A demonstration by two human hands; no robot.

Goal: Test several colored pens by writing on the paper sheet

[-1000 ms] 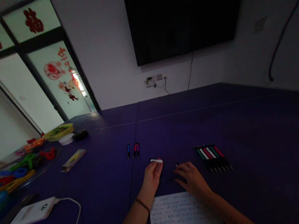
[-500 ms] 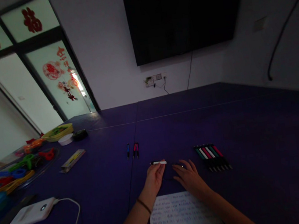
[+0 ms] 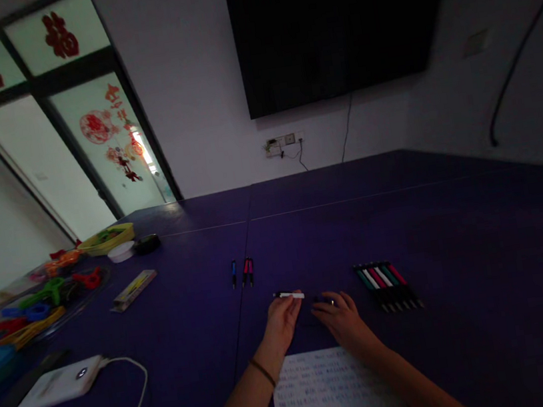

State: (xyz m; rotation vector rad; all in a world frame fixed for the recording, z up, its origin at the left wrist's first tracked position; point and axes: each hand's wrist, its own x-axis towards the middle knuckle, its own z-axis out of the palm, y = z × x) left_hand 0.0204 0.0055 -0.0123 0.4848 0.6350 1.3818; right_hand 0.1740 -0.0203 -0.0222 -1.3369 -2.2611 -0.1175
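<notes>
A white pen piece with a black clip (image 3: 292, 295) lies sideways in my left hand (image 3: 282, 322), pinched between thumb and fingers. Just to its right, my right hand (image 3: 342, 320) has its fingers curled together; a small dark shape shows at the fingertips, too dim to name. A narrow gap separates the two hands. Below them a handwritten sheet of paper (image 3: 328, 391) is partly covered by my right forearm. Right of my hands lies a neat row of several pens (image 3: 388, 286) with green, white and pink barrels. Beyond my left hand are a blue pen (image 3: 233, 274) and two pink pens (image 3: 247, 272).
On the purple table's left side are a white power bank (image 3: 57, 385) with a cable, a slim box (image 3: 134, 290), and coloured clamps (image 3: 51, 291). Farther back stand a yellow basket (image 3: 107, 240) and tape rolls (image 3: 146, 244). A television (image 3: 342, 28) hangs on the wall.
My right hand's fingers have drawn closer together, with a dark shape now at their tips. My left hand keeps the white pen piece in nearly the same place.
</notes>
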